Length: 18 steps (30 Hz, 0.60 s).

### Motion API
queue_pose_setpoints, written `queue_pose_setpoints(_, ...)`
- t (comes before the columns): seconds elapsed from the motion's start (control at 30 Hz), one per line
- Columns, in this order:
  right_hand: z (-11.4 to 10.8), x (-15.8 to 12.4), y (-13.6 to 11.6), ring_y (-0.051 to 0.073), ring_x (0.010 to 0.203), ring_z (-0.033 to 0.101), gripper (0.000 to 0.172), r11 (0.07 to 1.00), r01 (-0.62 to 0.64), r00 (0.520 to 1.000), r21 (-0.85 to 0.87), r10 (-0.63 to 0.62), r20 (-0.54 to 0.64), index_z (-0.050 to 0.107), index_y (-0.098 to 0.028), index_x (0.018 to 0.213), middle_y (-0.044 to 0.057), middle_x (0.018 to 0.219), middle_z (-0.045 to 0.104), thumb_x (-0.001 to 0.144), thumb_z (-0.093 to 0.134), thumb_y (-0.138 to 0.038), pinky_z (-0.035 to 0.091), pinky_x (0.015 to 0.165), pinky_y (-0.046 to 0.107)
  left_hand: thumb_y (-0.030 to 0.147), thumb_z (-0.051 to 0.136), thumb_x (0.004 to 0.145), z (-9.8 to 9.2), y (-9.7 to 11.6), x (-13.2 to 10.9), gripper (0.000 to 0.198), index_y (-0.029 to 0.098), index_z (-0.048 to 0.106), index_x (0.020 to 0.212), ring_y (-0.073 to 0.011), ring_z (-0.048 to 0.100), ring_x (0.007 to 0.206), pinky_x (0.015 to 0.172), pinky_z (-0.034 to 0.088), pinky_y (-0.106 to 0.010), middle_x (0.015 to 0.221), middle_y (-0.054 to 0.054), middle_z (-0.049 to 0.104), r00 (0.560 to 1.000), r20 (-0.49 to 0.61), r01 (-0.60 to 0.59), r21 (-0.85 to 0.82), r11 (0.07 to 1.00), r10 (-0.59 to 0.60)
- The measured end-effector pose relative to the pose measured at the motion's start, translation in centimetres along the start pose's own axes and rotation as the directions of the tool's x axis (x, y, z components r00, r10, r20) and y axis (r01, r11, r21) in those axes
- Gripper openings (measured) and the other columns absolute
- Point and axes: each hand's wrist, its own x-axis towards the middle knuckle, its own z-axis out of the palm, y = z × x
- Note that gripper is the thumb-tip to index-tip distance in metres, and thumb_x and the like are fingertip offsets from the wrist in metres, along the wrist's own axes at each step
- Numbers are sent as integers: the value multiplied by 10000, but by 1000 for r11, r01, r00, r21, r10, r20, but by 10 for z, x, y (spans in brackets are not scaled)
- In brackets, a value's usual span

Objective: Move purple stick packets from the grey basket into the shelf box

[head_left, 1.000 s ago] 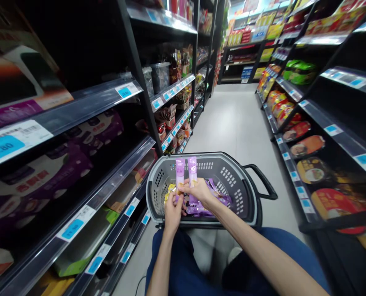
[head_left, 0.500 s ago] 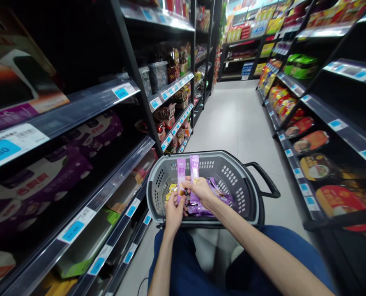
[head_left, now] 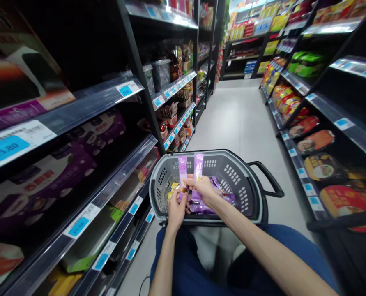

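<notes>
A grey shopping basket (head_left: 232, 158) with a black handle (head_left: 270, 179) sits on the floor in front of my knees. Inside lie several purple stick packets (head_left: 219, 195) and some yellow ones (head_left: 172, 190). My right hand (head_left: 203, 187) is closed on a purple stick packet (head_left: 198, 163) held upright over the basket. My left hand (head_left: 176, 207) is closed on the lower end of a second, paler purple stick packet (head_left: 183, 166) right beside it. The two hands touch.
Dark shelving on the left (head_left: 118, 181) carries purple boxes (head_left: 62, 164) and blue price tags (head_left: 5, 146). Shelves on the right (head_left: 296, 162) hold red and orange bowl packs (head_left: 316, 142). A pale floor aisle (head_left: 241, 119) runs ahead to more shelves.
My hands and the two packets have stayed together over the basket, only shifting slightly right in view as my head moved. My grip on the packets is unchanged.
</notes>
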Motion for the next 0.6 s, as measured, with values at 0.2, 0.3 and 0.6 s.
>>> queue_pose_setpoints(0.2, 0, -1, 3, 67, 438, 472, 339, 1000, 14, 1000, 4, -14, 10, 697, -83, 775, 46, 584, 676, 473, 844, -126, 390, 403, 175, 472, 602, 880, 0, -1, -1, 346, 157, 540, 1009, -93, 544, 447, 373, 472, -186, 692, 5, 606, 1000, -4, -5, 0, 1000, 5)
queue_pose_setpoints(0.3, -1, -2, 2, 78, 445, 471, 340, 1000, 11, 1000, 0, -11, 14, 699, -82, 790, 46, 586, 672, 486, 837, -146, 396, 394, 187, 475, 598, 883, -1, -1, -1, 348, 156, 543, 1012, -95, 545, 451, 374, 479, -192, 698, 2, 608, 1000, 3, -7, 2, 1000, 7)
queue_pose_setpoints(0.6, -1, -2, 3, 82, 453, 467, 355, 999, 33, 999, -2, -33, 18, 699, -80, 806, 35, 570, 652, 491, 833, -170, 390, 404, 198, 477, 593, 889, -1, -1, -2, 336, 159, 548, 988, -93, 539, 448, 371, 477, -193, 689, 11, 600, 1000, 16, -8, 1, 1000, 8)
